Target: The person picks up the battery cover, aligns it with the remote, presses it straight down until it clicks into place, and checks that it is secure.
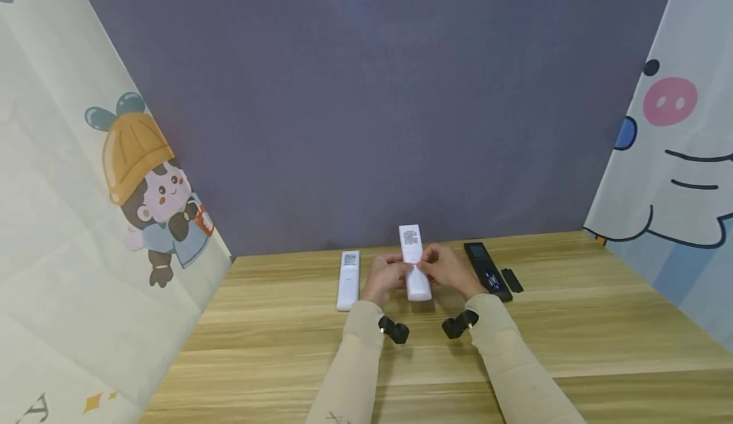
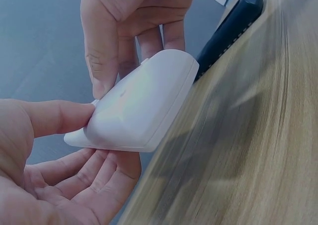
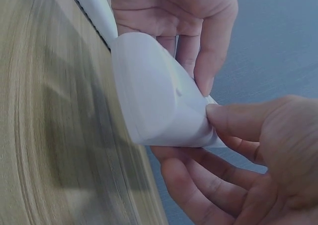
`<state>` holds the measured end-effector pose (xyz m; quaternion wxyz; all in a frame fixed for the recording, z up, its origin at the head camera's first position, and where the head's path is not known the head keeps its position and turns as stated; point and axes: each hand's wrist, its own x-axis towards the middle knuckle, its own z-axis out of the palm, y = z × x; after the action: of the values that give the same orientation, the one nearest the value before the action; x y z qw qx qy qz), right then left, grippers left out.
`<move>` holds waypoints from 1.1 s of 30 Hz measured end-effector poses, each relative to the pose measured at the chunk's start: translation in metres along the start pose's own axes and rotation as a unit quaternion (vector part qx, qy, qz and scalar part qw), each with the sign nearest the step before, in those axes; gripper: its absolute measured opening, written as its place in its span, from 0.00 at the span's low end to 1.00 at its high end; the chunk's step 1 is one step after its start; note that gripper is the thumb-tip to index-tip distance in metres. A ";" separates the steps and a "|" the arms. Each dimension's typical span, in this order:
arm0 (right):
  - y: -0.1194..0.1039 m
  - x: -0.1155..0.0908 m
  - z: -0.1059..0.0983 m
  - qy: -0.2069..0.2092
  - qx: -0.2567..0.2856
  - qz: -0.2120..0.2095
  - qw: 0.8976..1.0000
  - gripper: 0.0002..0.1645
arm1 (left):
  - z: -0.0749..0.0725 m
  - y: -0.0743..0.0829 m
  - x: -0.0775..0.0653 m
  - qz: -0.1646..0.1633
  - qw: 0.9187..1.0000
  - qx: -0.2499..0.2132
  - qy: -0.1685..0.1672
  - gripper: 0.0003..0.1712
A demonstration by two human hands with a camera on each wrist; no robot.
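Observation:
Raised over the table is a white remote control (image 1: 418, 286), its back turned up and a printed label near its far end. My left hand (image 1: 385, 276) grips it from the left, thumb on the back and fingers underneath. From the other side my right hand (image 1: 451, 269) holds the same remote, its thumb (image 3: 238, 119) pressing near the middle of the back. Both thumbs lie close together there. In the left wrist view the rounded near end of the white remote (image 2: 144, 103) faces the camera, above the wood.
A second white remote (image 1: 348, 282) lies face down left of my hands. To the right rests a black remote (image 1: 487, 271), with a small black battery cover (image 1: 512, 280) beside it. A grey panel (image 1: 366, 106) rises behind the wooden table (image 1: 275, 347).

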<state>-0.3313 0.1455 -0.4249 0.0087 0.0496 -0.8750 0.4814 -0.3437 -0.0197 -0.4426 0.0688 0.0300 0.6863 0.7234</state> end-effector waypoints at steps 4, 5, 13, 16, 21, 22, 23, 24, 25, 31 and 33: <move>0.000 -0.001 0.001 -0.001 0.003 0.006 1.000 0.06 | 0.000 0.000 0.000 -0.001 1.000 0.006 0.003 0.23; -0.001 -0.001 0.001 -0.001 0.003 0.007 1.000 0.06 | 0.000 0.001 -0.001 0.000 1.000 0.008 0.002 0.22; 0.000 0.000 0.002 0.000 -0.006 0.005 1.000 0.06 | 0.000 0.003 -0.006 0.007 1.000 0.027 0.006 0.21; 0.000 0.000 0.003 0.002 -0.019 0.003 1.000 0.05 | 0.000 0.003 -0.008 0.005 0.999 0.037 0.007 0.22; 0.002 -0.001 0.003 0.002 -0.033 -0.003 0.999 0.05 | 0.001 0.002 -0.008 -0.001 0.999 0.045 0.005 0.24; 0.002 -0.001 0.004 0.002 -0.033 -0.004 0.999 0.05 | 0.001 0.001 -0.007 -0.002 0.999 0.046 0.004 0.24; 0.003 -0.001 0.004 0.001 -0.034 -0.006 0.999 0.05 | 0.001 0.000 -0.007 -0.003 0.999 0.046 0.004 0.24; 0.003 -0.001 0.004 0.001 -0.034 -0.007 0.999 0.05 | 0.001 -0.001 -0.006 -0.003 0.999 0.046 0.003 0.24; 0.004 -0.001 0.004 0.001 -0.035 -0.009 0.999 0.05 | 0.001 -0.002 -0.006 -0.003 0.999 0.048 0.003 0.24; 0.011 0.002 0.006 -0.011 -0.037 -0.023 0.999 0.05 | 0.000 -0.004 -0.004 -0.005 0.998 0.064 0.011 0.23; 0.013 0.002 0.007 -0.018 -0.038 -0.023 0.999 0.05 | 0.000 -0.004 -0.004 -0.007 0.997 0.073 0.013 0.24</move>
<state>-0.3344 0.1464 -0.4394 0.0064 0.0782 -0.8912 0.4467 -0.3392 -0.0202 -0.4467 0.0628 0.0207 0.7382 0.6714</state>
